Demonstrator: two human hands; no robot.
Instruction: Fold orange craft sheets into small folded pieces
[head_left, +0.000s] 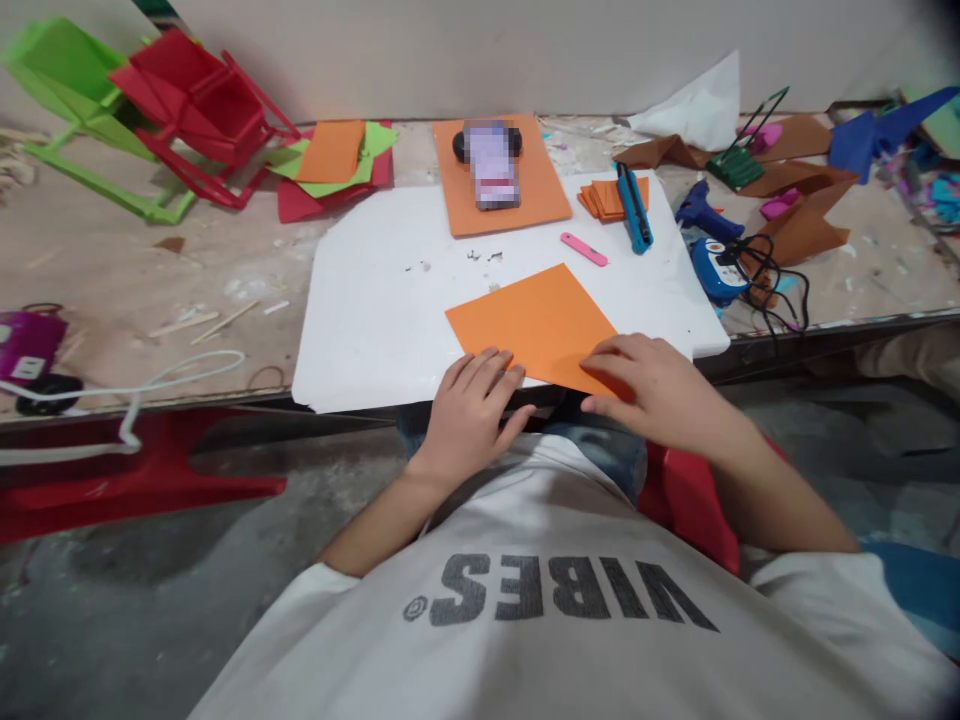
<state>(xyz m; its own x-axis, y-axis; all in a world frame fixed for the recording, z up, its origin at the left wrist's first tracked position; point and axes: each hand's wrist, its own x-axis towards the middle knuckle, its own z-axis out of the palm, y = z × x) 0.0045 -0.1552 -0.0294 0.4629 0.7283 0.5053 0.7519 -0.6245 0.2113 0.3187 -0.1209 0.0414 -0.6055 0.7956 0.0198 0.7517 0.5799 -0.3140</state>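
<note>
An orange paper sheet lies on a white board at the table's near edge. My left hand rests at the sheet's near left edge, fingers curled and pressing on the paper. My right hand lies flat over the sheet's near right corner, fingers stretched out on it. Neither hand lifts the sheet.
Further back lie an orange mat with a phone, a pink cutter, a blue cutter on small orange squares, and a blue glue gun with its cable. Red and green paper chairs and stacked sheets sit left.
</note>
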